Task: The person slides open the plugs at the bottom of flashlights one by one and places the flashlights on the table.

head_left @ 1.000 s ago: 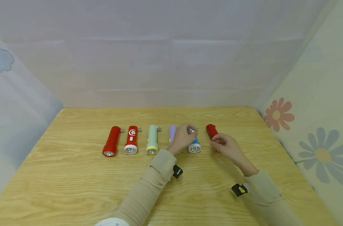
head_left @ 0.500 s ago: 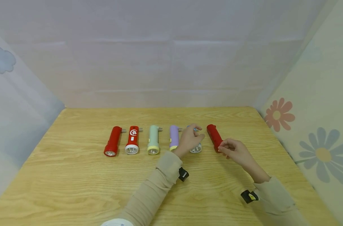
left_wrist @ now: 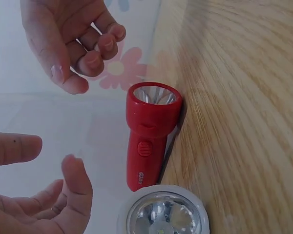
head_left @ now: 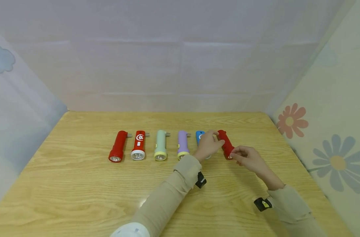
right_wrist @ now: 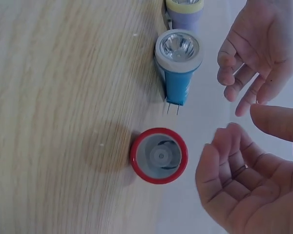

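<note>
At the right end of a row of flashlights lies a red flashlight (head_left: 225,142), its lamp end toward the person. My left hand (head_left: 208,144) hovers over a blue flashlight (head_left: 199,135) with a white rim, hiding much of it, fingertips beside the red one. In the left wrist view its thumb and fingers are apart, with nothing between them. My right hand (head_left: 251,160) is right by the red flashlight's lamp end in the head view. The right wrist view shows its relaxed, bent fingers (right_wrist: 224,161) holding nothing, just beside the red rim (right_wrist: 183,156).
Further left in the row lie a purple flashlight (head_left: 183,142), a pale green one (head_left: 160,144), a red one with a white rim (head_left: 138,144) and a plain red one (head_left: 118,146). Several have plug prongs sticking out. Cloth-like walls enclose the wooden table (head_left: 94,194).
My left hand has moved right, from beside the purple flashlight to over the blue one. My right hand has drawn back toward the red flashlight's lamp end, uncovering its body.
</note>
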Demonstrator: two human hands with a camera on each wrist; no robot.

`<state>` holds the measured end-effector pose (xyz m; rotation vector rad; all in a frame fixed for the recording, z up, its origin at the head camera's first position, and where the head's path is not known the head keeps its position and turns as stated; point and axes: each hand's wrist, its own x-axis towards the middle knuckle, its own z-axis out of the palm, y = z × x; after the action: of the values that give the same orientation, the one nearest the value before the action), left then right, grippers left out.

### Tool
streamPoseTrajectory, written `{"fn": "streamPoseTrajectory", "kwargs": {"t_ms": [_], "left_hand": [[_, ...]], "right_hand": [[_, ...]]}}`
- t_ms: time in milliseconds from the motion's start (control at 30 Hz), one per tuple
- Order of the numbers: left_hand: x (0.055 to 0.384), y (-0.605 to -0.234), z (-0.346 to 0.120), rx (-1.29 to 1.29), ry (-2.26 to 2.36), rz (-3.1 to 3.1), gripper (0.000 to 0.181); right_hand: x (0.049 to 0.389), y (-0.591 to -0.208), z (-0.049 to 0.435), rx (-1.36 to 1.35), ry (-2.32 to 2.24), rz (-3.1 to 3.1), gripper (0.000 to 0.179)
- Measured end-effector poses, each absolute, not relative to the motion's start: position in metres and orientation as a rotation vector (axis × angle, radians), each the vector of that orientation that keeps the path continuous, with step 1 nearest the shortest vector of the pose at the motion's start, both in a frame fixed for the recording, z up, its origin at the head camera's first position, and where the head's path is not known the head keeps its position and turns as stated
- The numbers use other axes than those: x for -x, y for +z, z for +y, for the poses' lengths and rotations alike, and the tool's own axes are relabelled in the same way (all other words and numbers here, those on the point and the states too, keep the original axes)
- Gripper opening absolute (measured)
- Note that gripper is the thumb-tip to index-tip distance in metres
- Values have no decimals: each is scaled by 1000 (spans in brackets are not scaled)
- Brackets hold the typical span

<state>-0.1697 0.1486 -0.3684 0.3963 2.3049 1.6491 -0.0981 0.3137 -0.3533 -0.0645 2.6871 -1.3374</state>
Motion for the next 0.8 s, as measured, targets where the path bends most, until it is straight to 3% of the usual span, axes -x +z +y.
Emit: {"fn": "streamPoseTrajectory", "kwargs": {"t_ms": [400,800], "left_hand": [[195,-365,161,-271,1554,2254,50],[217,-356,174,-128,1626,2064,47]], "right_hand": [[115,-362,332,-65,-1200,2641,30],[128,-366,345,-159,-1191,2518,44]]}}
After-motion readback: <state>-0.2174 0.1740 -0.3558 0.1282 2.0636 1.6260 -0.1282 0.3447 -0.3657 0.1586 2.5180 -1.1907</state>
